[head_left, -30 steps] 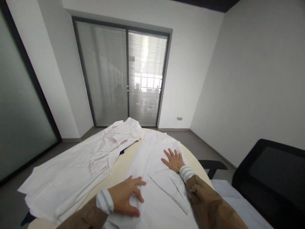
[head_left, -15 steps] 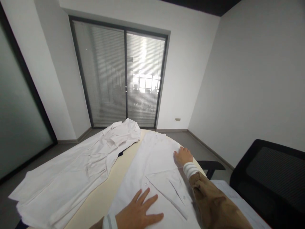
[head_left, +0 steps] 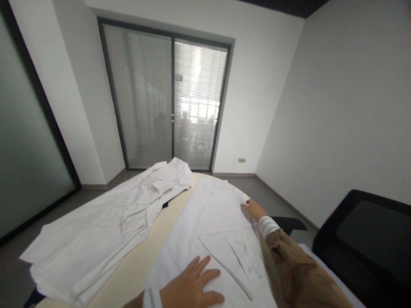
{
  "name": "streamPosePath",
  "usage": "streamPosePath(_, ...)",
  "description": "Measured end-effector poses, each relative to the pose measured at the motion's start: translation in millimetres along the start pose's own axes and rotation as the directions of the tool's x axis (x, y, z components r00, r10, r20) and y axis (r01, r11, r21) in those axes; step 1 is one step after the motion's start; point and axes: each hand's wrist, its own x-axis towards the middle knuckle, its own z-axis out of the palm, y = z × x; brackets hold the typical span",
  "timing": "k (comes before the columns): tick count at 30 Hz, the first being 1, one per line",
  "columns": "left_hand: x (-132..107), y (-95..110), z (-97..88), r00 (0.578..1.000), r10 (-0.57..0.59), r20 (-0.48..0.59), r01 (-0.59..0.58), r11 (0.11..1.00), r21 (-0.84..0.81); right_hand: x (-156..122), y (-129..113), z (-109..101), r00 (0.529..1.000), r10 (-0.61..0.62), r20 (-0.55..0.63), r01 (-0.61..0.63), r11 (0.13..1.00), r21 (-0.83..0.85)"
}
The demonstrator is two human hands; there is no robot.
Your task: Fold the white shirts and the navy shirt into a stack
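I am resting my left hand (head_left: 190,287), fingers wide, on the white garment (head_left: 218,209), while my right hand (head_left: 246,206), just shifted outward, is curling at that cloth's right edge, hold unclear, so handling is moving borderward, a second garment (head_left: 102,233) lying leftward across the table (head_left: 138,256).

The head camera sits close above the near side of the surface (head_left: 138,262). It looks forward and down, facing the blinds (head_left: 146,107) beyond it.
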Motion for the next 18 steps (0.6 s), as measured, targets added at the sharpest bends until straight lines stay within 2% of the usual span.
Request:
streamPosePath(3, 3.4, 2.9, 0.7, 0.996, 0.082, -0.022, -0.082, 0.996, 0.031, -3.4, 0.0, -5.1, 0.999, 0.000, 0.054, -0.006, 0.995, 0.104)
streamPosePath(9, 4.9, 1.5, 1.2, 0.995, 0.097, -0.038, -0.094, 0.993, 0.077, -17.9, -10.4, -20.5, 0.987, -0.050, 0.152, -0.006, 0.939, 0.343)
streamPosePath(15, 5.6, 0.5, 14.0, 0.992, 0.106, -0.066, -0.099, 0.990, 0.103, -15.6, -42.8, -33.4, 0.980, -0.080, 0.185, -0.008, 0.902, 0.432)
streamPosePath(18, 6.8, 1.3, 20.3, 0.993, 0.057, -0.099, -0.051, 0.997, 0.058, -11.2, -63.9, -33.0, 0.977, -0.069, 0.202, -0.027, 0.897, 0.440)
